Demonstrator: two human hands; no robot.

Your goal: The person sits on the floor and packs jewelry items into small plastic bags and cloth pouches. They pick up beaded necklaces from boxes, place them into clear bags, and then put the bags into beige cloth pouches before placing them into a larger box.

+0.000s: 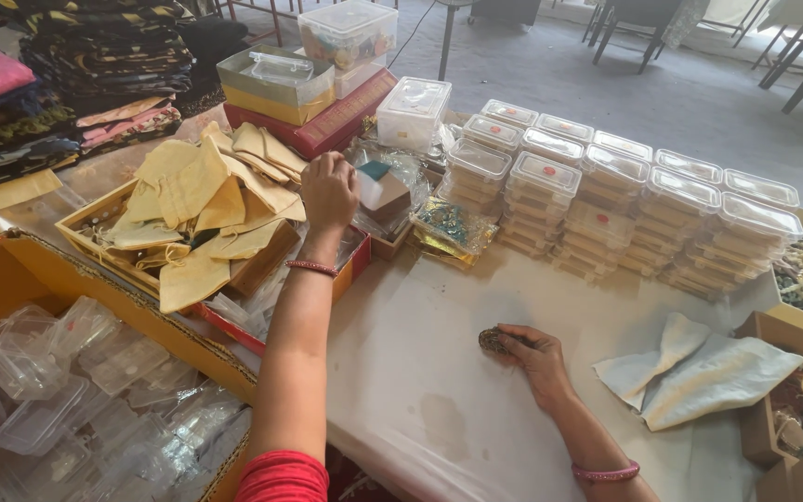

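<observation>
While your right hand (536, 358) rests curled on a small dark beaded ornament (494, 340) mid-table, fingers closed over it, your left hand (329, 191) reaches far toward the table's back-left, fingers bunched above the tan cloth pouches (199, 200); what it grips I cannot tell.

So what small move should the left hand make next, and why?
Probably close the left hand on one yellow cloth pouch and lift it. It already reaches the pile in the tray, while the right hand pins a small dark ornament on the table.
</observation>
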